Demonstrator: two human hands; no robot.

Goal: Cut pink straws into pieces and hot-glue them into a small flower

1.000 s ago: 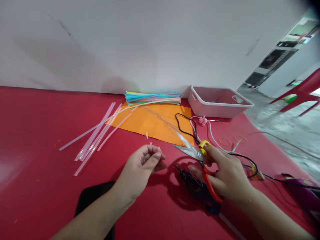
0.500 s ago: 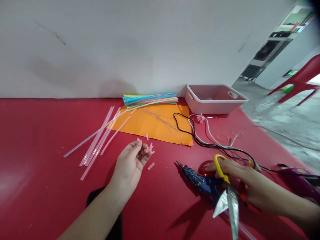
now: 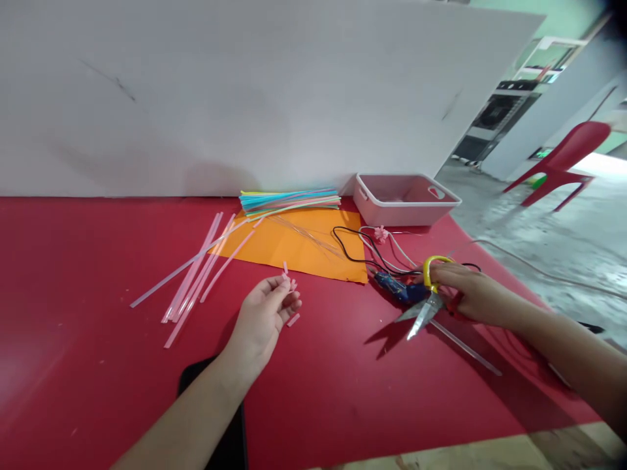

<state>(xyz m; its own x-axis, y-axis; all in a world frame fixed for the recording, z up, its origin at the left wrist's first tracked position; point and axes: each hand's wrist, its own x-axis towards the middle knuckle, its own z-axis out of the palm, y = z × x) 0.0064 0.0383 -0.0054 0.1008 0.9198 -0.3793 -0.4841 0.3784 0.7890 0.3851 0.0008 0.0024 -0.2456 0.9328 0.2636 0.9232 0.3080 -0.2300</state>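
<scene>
My left hand (image 3: 267, 310) is closed, pinching small cut pieces of pink straw (image 3: 292, 285) between thumb and fingers. Two more pieces, one short pink straw piece (image 3: 294, 320) among them, lie close to its fingertips on the red table. At the right, my right hand (image 3: 463, 290) grips a dark blue glue gun (image 3: 396, 287), its nozzle pointing left towards the orange sheet. Yellow-handled scissors (image 3: 425, 313) hang from the same hand, blades parted and pointing down-left. A clear glue stick (image 3: 467, 349) extends from behind the gun.
Long pink straws (image 3: 196, 274) lie at the left. A bundle of coloured straws (image 3: 289, 201) rests behind the orange sheet (image 3: 294, 245). Further right are a pink basket (image 3: 406, 212), tangled cords (image 3: 350, 254) and a pink straw flower (image 3: 381, 234). A black object (image 3: 228, 431) lies under my left forearm.
My right hand has moved away from me across the table, carrying the glue gun and scissors towards the cords. My left hand stays nearly in place, its fingers drawn closer around the straw pieces.
</scene>
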